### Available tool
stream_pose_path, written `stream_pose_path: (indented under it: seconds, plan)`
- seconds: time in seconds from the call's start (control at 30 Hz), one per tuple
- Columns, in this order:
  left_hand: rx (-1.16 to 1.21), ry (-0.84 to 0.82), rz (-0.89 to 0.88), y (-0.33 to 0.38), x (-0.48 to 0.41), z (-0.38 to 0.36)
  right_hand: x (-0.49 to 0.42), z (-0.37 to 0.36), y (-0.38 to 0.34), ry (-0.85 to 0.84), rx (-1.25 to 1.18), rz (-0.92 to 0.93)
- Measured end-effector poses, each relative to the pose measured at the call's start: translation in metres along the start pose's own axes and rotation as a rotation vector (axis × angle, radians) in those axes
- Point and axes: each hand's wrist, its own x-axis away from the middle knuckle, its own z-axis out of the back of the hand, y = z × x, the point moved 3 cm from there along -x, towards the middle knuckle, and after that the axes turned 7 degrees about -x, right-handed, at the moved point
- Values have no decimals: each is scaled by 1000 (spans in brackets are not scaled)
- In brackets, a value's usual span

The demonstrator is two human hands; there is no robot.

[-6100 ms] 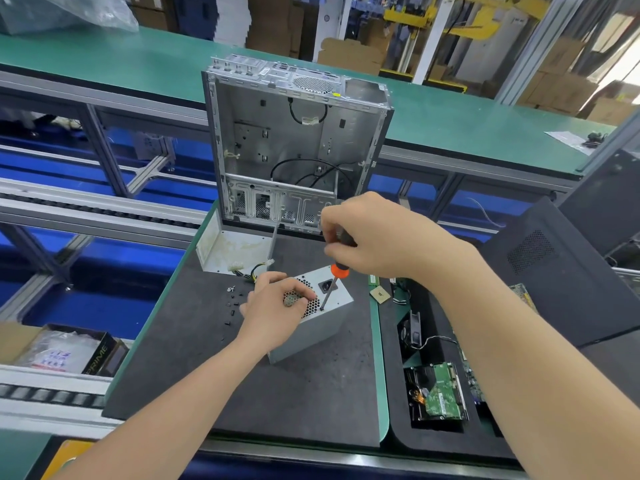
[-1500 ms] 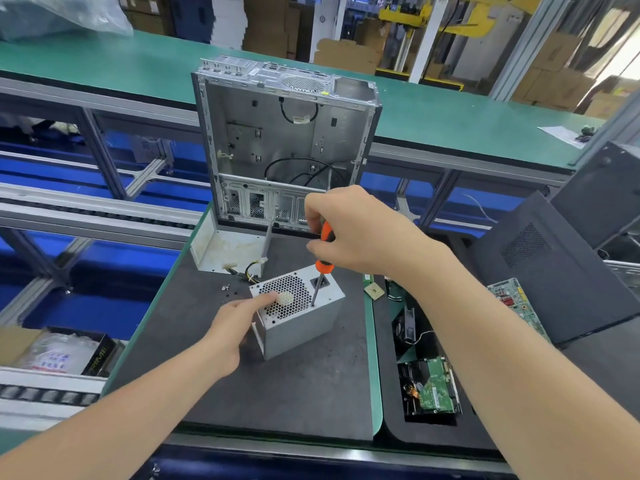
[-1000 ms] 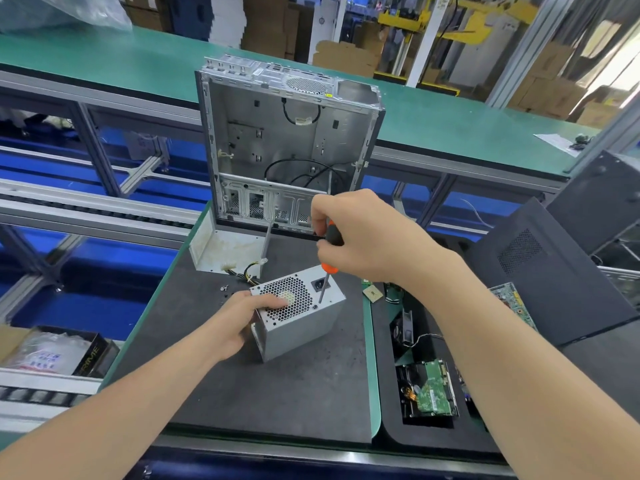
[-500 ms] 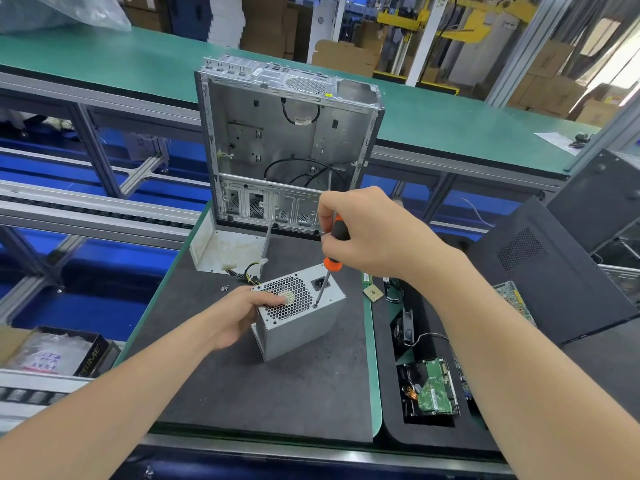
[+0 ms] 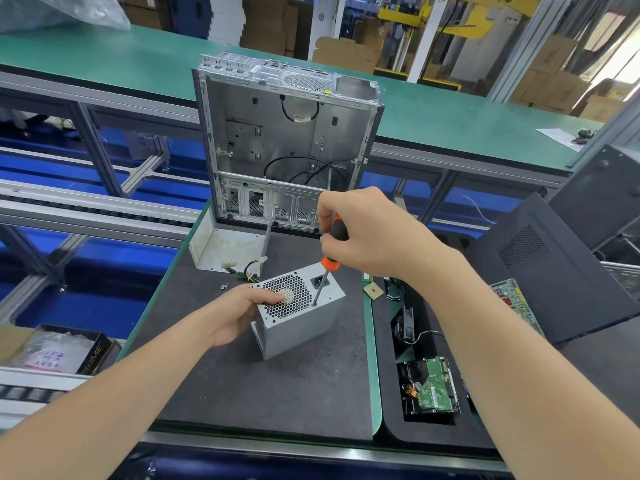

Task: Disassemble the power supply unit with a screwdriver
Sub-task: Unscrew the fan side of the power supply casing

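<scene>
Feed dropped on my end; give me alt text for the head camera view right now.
A right hand holds an orange-and-black screwdriver with its tip on the vented top face of a grey power supply unit, which the left hand steadies on a dark mat. An empty computer case stands open behind it.

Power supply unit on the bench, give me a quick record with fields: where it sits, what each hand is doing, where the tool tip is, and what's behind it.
unit: power supply unit on dark mat, fan grille up
left hand: left hand steadies unit, fingers on grille
right hand: right hand grips screwdriver
tool tip: on unit's top face, beside grille
behind: open computer case, upright
</scene>
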Motion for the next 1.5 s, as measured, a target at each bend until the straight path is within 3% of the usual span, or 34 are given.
stream_pose_path:
  seconds: [0.37, 0.47, 0.53, 0.63, 0.73, 0.87, 1.13, 1.37, 1.5]
  plan:
    - [19, 3, 21, -4, 1, 0, 1, -1, 6, 71, -69, -47]
    - [19, 62, -56, -2, 1, 0, 2, 3, 9, 89, -62, -55]
    - [-146, 184, -188, 5, 4, 0, 4, 5, 11, 92, -56, -62]
    - [-681, 345, -532, 26, 11, -2, 6, 5, 14, 80, -40, -65]
    - [-1107, 334, -778, 46, 16, -20, 8, 4, 16, 85, -39, -68]
    - [-1378, 185, -856, 56, 13, -45, 12, 4, 19, 96, -35, -83]
    - [-1670, 31, -1052, 63, 0, -56, 21, 9, 27, 110, -39, -114]
    - [-2138, 166, -1389, 61, 0, -64, 25, 11, 30, 114, -37, -106]
    - [-2379, 289, -1369, 55, -3, -70, 25, 10, 31, 112, -37, -105]
